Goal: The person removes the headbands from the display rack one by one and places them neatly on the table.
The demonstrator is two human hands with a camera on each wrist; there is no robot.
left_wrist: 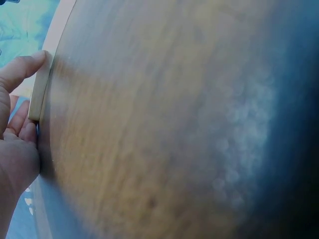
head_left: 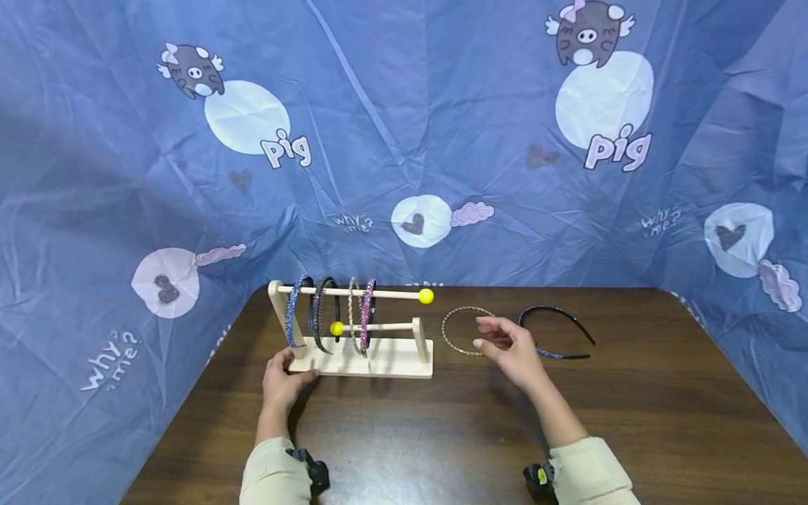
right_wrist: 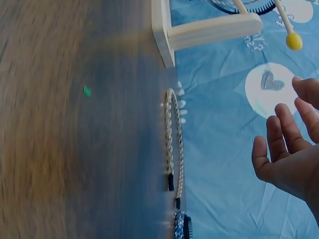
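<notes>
A pale wooden headband rack (head_left: 404,359) stands on the table at centre left. My left hand (head_left: 282,382) holds the left end of its base, thumb on the front edge, as the left wrist view also shows on the base (left_wrist: 44,94). From the rack's upper bar hang a blue glittery headband (head_left: 291,315), dark toothed headbands (head_left: 318,319), a beige braided headband (head_left: 352,301) and a pink glittery one (head_left: 365,315). My right hand (head_left: 514,354) hovers with loosely bent fingers and holds nothing. It is nearest to a braided headband (right_wrist: 169,134) lying on the table.
A blue headband (head_left: 555,355) lies to the right of my right hand, its ends pointing right. Yellow balls (head_left: 426,296) cap the rack's bars. Blue printed cloth (head_left: 379,140) hangs behind the brown table (head_left: 442,428).
</notes>
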